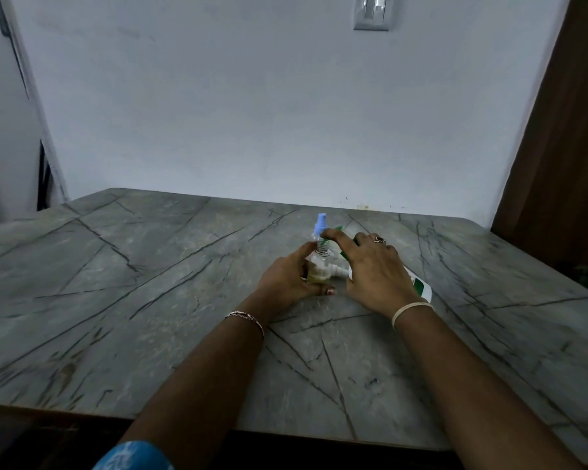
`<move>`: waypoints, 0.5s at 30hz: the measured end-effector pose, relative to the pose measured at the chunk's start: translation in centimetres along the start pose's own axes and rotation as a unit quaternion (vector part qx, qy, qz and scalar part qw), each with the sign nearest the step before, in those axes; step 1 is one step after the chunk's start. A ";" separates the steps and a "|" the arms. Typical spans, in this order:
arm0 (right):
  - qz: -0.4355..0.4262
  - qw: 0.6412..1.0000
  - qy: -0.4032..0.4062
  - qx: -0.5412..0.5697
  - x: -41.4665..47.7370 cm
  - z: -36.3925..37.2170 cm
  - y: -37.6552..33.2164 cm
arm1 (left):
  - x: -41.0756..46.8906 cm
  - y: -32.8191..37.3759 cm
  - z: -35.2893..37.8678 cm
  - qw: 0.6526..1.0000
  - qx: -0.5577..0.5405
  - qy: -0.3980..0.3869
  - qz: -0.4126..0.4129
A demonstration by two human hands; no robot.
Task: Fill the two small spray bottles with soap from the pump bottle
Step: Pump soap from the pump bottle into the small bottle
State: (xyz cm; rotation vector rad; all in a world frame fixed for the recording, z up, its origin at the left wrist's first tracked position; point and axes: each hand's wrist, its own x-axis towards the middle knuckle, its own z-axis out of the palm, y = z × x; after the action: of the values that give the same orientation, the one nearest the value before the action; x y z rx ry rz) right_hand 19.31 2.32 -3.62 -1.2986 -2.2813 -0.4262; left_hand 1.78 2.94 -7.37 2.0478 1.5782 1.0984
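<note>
While the left hand (287, 279) has its grip wrapped round a small spray bottle (317, 270), standing on the worktop (150, 300) just left of the pump bottle (421, 286), the right hand (375, 269) lies over that pump bottle, fingers spread and fairly straight, clasping nothing. Filling seems underway, since yellowish soap sits low in the held bottle. To do it well, line its bare threaded neck up under the white nozzle (339, 273), press slowly, and stop short of the threads. Counted: one pump bottle; two small bottles, the second bottle (314, 236) behind-left of the pump bottle, mostly hidden, wearing one blue spray top (320, 224)
</note>
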 end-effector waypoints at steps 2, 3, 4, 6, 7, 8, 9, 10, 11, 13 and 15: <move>0.003 1.000 0.006 0.001 0.1 0.0 -0.1 | 0.0 0.0 0.0 1.000 -0.001 0.000 0.002; 0.004 1.000 0.009 0.004 0.2 0.1 -0.2 | 0.0 0.0 0.0 1.000 0.001 0.000 0.001; 0.005 1.000 0.011 0.007 0.3 0.2 -0.3 | 0.0 0.0 -0.1 1.000 0.002 -0.001 0.000; 0.005 1.000 0.012 0.007 0.4 0.3 -0.5 | -0.1 0.1 -0.1 1.000 0.005 0.001 0.001; 0.005 1.000 0.013 0.006 0.4 0.3 -0.5 | -0.1 0.1 -0.1 1.000 0.005 0.001 0.001; 0.005 1.000 0.014 0.004 0.3 0.3 -0.4 | -0.1 0.1 -0.1 1.000 0.003 0.001 0.001; 0.005 1.000 0.012 0.003 0.2 0.3 -0.4 | -0.1 0.2 -0.1 1.000 0.003 0.002 0.002; 0.005 1.000 0.008 0.001 0.1 0.2 -0.3 | -0.1 0.2 -0.1 1.000 0.004 0.003 0.003; 0.004 1.000 0.005 -0.001 0.0 0.1 -0.2 | -0.1 0.2 -0.1 1.000 0.003 0.003 0.004; 0.003 1.000 0.003 -0.008 -0.1 0.0 -0.1 | -0.1 0.2 -0.1 1.000 -0.002 0.002 0.007; 0.002 1.000 0.002 -0.012 -0.2 -0.1 -0.1 | -0.2 0.2 -0.1 1.000 -0.003 0.002 0.003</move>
State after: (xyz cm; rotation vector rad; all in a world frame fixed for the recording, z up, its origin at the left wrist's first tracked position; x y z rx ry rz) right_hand 19.29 2.09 -3.67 -1.3131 -2.2764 -0.4560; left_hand 1.85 2.67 -7.23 2.0491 1.5707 1.1089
